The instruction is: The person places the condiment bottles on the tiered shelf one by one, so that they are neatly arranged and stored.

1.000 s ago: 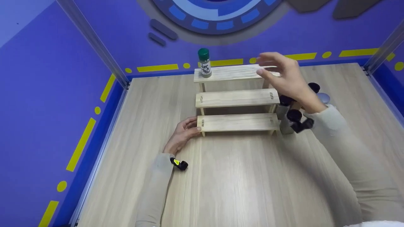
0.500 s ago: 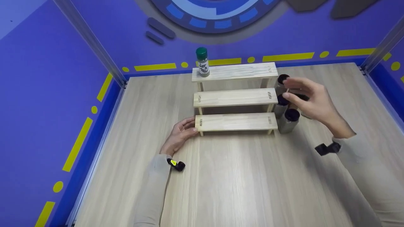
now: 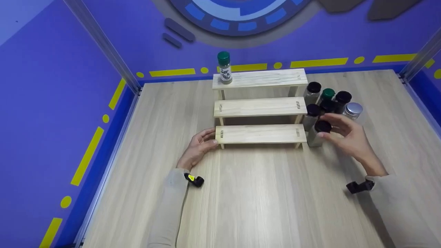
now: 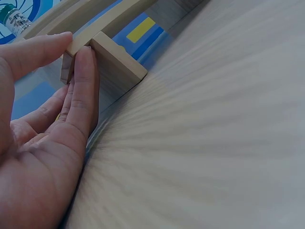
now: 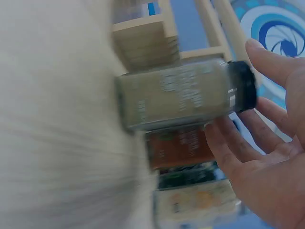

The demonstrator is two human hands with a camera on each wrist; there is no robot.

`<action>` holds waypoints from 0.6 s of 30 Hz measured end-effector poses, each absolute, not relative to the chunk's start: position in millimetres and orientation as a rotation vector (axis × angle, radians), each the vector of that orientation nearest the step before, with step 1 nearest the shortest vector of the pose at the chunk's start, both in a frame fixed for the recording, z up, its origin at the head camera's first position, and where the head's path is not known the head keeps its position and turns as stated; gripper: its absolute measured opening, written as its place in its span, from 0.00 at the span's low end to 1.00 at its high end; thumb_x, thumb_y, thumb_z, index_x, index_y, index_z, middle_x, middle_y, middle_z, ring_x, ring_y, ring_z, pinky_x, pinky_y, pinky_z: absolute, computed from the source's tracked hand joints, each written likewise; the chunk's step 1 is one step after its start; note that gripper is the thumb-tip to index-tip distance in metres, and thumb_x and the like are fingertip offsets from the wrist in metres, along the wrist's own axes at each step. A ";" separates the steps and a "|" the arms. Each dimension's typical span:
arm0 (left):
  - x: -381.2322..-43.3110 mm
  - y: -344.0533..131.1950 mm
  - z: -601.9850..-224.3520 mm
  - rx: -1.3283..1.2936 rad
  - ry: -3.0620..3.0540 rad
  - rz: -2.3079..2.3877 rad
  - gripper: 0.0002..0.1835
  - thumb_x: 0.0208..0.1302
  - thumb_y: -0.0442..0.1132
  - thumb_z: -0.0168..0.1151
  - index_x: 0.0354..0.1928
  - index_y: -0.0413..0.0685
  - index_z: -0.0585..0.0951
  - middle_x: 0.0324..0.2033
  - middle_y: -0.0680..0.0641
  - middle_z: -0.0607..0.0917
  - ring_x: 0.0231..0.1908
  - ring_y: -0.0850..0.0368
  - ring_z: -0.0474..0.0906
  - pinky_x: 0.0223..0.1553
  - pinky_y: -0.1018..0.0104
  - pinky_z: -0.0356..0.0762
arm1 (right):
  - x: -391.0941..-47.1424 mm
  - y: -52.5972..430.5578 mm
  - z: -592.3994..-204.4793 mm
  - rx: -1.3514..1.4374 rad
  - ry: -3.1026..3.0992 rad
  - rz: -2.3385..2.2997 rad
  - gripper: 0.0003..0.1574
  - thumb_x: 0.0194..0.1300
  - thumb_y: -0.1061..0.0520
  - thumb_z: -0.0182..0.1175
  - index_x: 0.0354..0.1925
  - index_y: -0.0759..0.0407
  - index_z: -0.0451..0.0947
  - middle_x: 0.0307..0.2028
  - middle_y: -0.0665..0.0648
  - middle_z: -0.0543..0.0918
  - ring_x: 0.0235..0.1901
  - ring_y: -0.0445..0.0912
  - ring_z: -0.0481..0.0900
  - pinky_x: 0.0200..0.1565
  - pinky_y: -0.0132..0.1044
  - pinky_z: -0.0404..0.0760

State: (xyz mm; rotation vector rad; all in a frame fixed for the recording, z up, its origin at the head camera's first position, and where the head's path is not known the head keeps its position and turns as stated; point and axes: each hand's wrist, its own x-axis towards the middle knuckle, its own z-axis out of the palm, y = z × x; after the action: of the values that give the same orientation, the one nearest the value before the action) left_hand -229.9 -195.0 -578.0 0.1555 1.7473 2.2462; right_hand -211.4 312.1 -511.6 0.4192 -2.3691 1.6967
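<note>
A three-step wooden shelf (image 3: pixel 258 134) stands on the table. My left hand (image 3: pixel 197 148) holds the left end of its lowest step; in the left wrist view the thumb (image 4: pixel 45 52) lies at the step's edge and the fingers against its end. At the shelf's right side, my right hand (image 3: pixel 353 141) reaches around a black-capped spice jar (image 3: pixel 314 138), the nearest of a group. In the right wrist view, the thumb and fingers are spread around the jar's cap (image 5: pixel 244 86), with a gap at the thumb. A green-capped spice jar (image 3: pixel 225 72) stands on the top step's left end.
Behind the right hand stand several more jars, among them a green-capped jar (image 3: pixel 328 93), a silver-capped jar (image 3: pixel 353 109) and a black-capped jar (image 3: pixel 313 89). A blue wall (image 3: pixel 113 41) encloses the table (image 3: pixel 255 193) at the back and sides.
My right hand has come down from beside the top step, past the jars, to the nearest black-capped jar. The left hand has kept its place on the shelf.
</note>
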 end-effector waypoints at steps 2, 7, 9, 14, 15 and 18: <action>-229.9 -195.2 -577.5 0.150 1.751 2.242 0.36 0.68 0.26 0.65 0.76 0.30 0.66 0.72 0.32 0.73 0.59 0.54 0.82 0.57 0.65 0.85 | -211.0 314.6 -520.6 0.422 -2.349 1.759 0.39 0.57 0.77 0.74 0.67 0.72 0.77 0.57 0.50 0.88 0.55 0.37 0.85 0.55 0.24 0.84; -230.6 -194.7 -576.4 0.159 1.749 2.225 0.36 0.68 0.26 0.66 0.76 0.31 0.67 0.71 0.32 0.74 0.59 0.54 0.82 0.59 0.64 0.85 | -212.3 324.5 -539.1 0.462 -2.341 1.860 0.39 0.57 0.80 0.72 0.66 0.76 0.75 0.54 0.42 0.88 0.53 0.34 0.86 0.54 0.25 0.85; -230.9 -195.0 -576.5 0.164 1.744 2.225 0.36 0.68 0.25 0.66 0.76 0.31 0.67 0.71 0.33 0.74 0.59 0.53 0.82 0.60 0.63 0.85 | -214.4 328.0 -545.3 0.469 -2.347 1.887 0.39 0.57 0.80 0.72 0.66 0.75 0.75 0.54 0.41 0.89 0.52 0.35 0.87 0.54 0.25 0.85; -231.6 -196.4 -577.6 0.164 1.734 2.236 0.36 0.67 0.25 0.66 0.76 0.31 0.67 0.69 0.35 0.76 0.58 0.53 0.82 0.59 0.63 0.86 | -219.5 334.5 -558.1 0.475 -2.341 1.970 0.38 0.56 0.81 0.71 0.65 0.74 0.77 0.53 0.42 0.89 0.51 0.36 0.88 0.54 0.25 0.85; -231.7 -196.5 -577.8 0.166 1.732 2.236 0.36 0.67 0.25 0.66 0.76 0.31 0.67 0.68 0.35 0.77 0.58 0.54 0.82 0.59 0.63 0.86 | -220.0 335.5 -559.9 0.482 -2.334 2.000 0.38 0.56 0.81 0.71 0.65 0.74 0.77 0.53 0.42 0.90 0.51 0.36 0.88 0.55 0.25 0.85; -232.4 -197.1 -578.2 0.175 1.734 2.230 0.36 0.67 0.25 0.67 0.76 0.30 0.67 0.68 0.36 0.77 0.58 0.54 0.82 0.58 0.65 0.86 | -221.0 337.5 -563.7 0.503 -2.285 2.119 0.36 0.56 0.82 0.70 0.63 0.74 0.78 0.53 0.45 0.90 0.52 0.36 0.88 0.54 0.27 0.86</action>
State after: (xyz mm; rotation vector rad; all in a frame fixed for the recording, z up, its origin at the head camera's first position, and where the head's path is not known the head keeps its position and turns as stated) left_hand -232.4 -197.1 -578.2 0.1753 1.7340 2.2300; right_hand -221.0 337.5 -563.7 0.5033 -2.2847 2.1190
